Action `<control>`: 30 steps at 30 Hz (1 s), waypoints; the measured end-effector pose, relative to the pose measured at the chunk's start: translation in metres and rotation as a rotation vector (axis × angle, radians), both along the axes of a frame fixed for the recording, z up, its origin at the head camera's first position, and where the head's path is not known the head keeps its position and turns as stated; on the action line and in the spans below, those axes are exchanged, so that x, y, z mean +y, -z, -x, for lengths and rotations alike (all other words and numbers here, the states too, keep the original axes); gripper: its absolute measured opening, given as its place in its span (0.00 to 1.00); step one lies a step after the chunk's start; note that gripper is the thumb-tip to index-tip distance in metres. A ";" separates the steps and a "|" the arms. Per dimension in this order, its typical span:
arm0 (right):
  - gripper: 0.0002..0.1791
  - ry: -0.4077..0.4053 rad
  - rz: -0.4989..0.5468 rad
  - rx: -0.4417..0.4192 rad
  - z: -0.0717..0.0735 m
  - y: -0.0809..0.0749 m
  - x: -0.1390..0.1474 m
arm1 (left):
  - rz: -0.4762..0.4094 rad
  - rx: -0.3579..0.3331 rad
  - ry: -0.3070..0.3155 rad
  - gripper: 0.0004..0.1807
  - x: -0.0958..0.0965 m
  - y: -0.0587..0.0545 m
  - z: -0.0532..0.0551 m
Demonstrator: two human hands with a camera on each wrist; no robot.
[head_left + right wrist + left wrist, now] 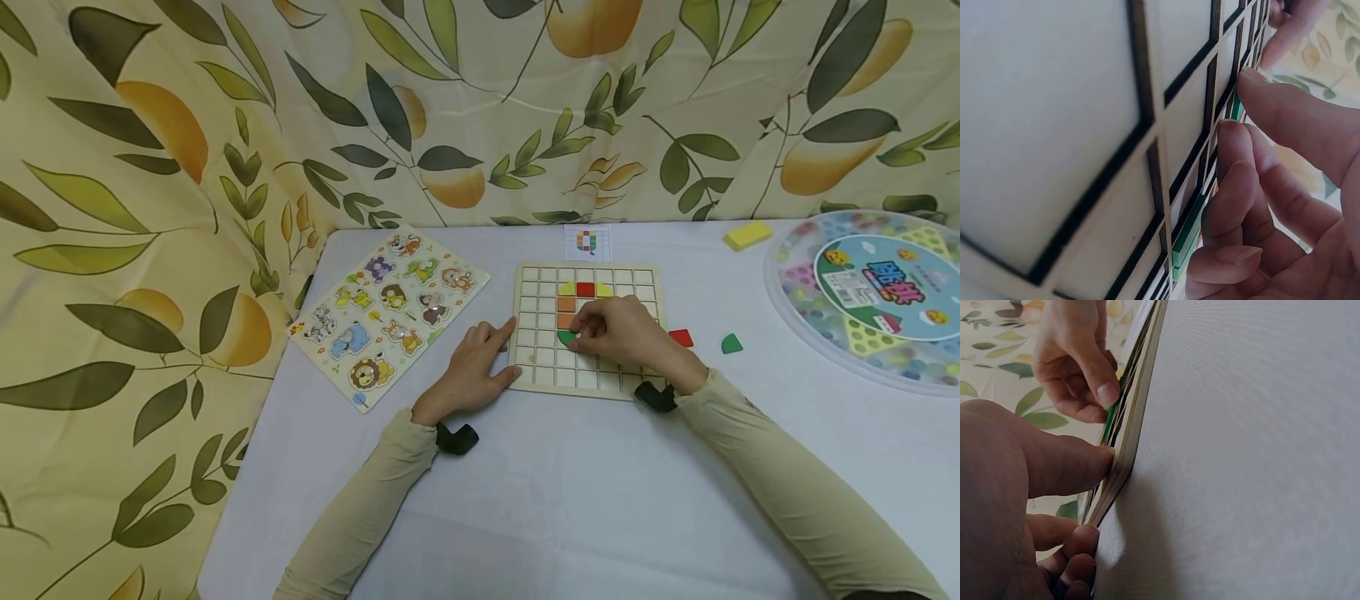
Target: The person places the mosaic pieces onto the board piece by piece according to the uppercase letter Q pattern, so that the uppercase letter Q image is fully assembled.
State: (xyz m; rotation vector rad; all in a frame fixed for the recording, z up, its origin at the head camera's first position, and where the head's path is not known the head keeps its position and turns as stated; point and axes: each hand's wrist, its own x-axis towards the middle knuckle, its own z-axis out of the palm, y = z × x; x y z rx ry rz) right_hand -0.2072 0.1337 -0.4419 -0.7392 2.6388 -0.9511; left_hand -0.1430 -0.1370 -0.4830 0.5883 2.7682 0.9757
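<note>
On the wooden grid board (534,354), my right hand (618,332) pinches a green quarter-round tile (566,337) between thumb and fingertips, just below two orange square tiles (566,313). A red square tile (585,289) lies between two yellow rounded tiles (567,289) in the row above. Another green tile (1188,236) shows on the board under the right hand in the right wrist view; the hand hides it in the head view. My left hand (472,367) touches the board's left edge near the lower corner with extended index finger and thumb.
A small pattern card (588,242) lies behind the board. Loose red (681,337) and green (732,343) tiles sit to its right. An animal puzzle board (386,321) is at left, a yellow block (747,236) and a round game box (877,300) at right.
</note>
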 end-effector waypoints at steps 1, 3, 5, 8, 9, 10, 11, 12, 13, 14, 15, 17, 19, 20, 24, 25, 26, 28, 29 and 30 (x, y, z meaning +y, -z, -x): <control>0.09 0.001 -0.002 -0.002 0.000 -0.001 0.000 | 0.000 0.000 0.001 0.42 0.000 0.000 0.000; 0.09 0.004 -0.006 -0.002 -0.001 -0.002 0.001 | 0.004 -0.004 0.000 0.42 0.001 0.000 0.000; 0.09 0.008 -0.007 0.005 -0.002 -0.003 0.003 | 0.004 -0.004 0.001 0.42 0.001 0.000 0.000; 0.10 0.017 -0.005 0.020 -0.003 -0.006 0.009 | 0.007 -0.005 0.003 0.42 0.002 -0.001 0.000; 0.10 0.023 -0.006 0.021 -0.003 -0.007 0.012 | 0.007 -0.003 0.004 0.42 0.002 -0.001 0.000; 0.10 0.030 -0.010 0.024 -0.003 -0.008 0.016 | 0.007 -0.002 0.006 0.42 0.002 -0.002 0.000; 0.10 0.037 -0.012 0.025 -0.002 -0.009 0.021 | 0.010 -0.002 0.008 0.42 0.002 -0.002 0.000; 0.10 0.044 -0.015 0.022 -0.002 -0.010 0.025 | 0.011 -0.003 0.008 0.42 0.002 -0.002 0.000; 0.11 0.054 -0.020 0.018 -0.001 -0.011 0.031 | 0.011 -0.003 0.009 0.42 0.002 -0.002 0.000; 0.10 0.064 -0.027 0.013 -0.001 -0.011 0.036 | 0.013 -0.003 0.009 0.42 0.002 -0.002 0.000; 0.11 0.078 -0.034 0.008 -0.001 -0.012 0.042 | 0.012 -0.004 0.008 0.42 0.002 -0.002 -0.001; 0.12 0.105 -0.051 -0.003 -0.001 -0.013 0.053 | 0.012 -0.007 0.005 0.42 0.002 -0.003 -0.001; 0.13 0.131 -0.072 -0.016 -0.001 -0.014 0.064 | 0.018 -0.010 0.002 0.42 0.002 -0.003 -0.001; 0.13 0.141 -0.084 -0.020 -0.001 -0.014 0.070 | 0.021 -0.012 0.001 0.42 0.002 -0.002 -0.001; 0.16 0.164 -0.120 -0.017 -0.002 -0.013 0.091 | 0.023 -0.019 -0.004 0.42 0.002 -0.002 -0.001; 0.16 0.166 -0.126 -0.014 -0.002 -0.013 0.096 | 0.023 -0.017 -0.004 0.42 0.002 -0.001 -0.001; 0.16 0.169 -0.133 -0.007 -0.002 -0.012 0.101 | 0.018 -0.015 -0.004 0.42 0.001 -0.001 -0.001; 0.17 0.173 -0.142 -0.001 -0.003 -0.012 0.110 | 0.021 -0.009 -0.002 0.42 0.001 0.001 -0.001; 0.17 0.173 -0.147 0.002 -0.003 -0.011 0.113 | 0.024 -0.007 -0.001 0.42 0.001 0.001 -0.001; 0.18 0.173 -0.153 -0.001 -0.003 -0.011 0.117 | 0.026 -0.003 0.000 0.42 0.001 0.002 -0.001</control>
